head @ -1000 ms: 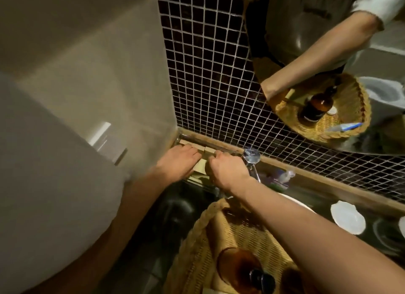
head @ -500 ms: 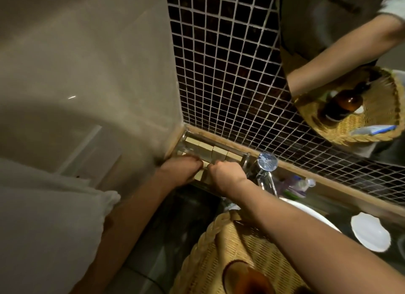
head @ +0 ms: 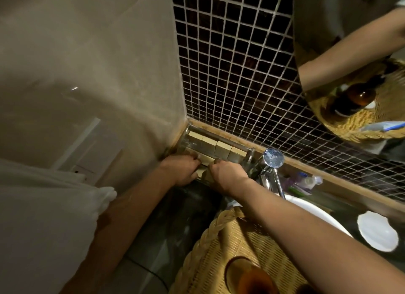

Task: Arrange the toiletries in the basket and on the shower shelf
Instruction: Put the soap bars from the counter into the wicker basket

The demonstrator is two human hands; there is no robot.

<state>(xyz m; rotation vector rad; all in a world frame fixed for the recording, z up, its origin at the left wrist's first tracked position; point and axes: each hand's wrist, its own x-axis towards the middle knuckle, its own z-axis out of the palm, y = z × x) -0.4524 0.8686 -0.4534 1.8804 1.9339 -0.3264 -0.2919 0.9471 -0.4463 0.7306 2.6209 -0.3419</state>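
Soap bars (head: 215, 145) in the corner tray (head: 186, 134) are being gripped at six o'clock by curled left hand (head: 182, 170) and right hand (head: 228, 175).

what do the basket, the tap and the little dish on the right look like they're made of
Basket: woven natural fibre, probably wicker or rattan, matte tan, with a braided rim.
Tap: polished metal, likely chrome, given its bright mirror-like highlights.
Dish: smooth glossy white, likely ceramic, though plastic can't be ruled out.
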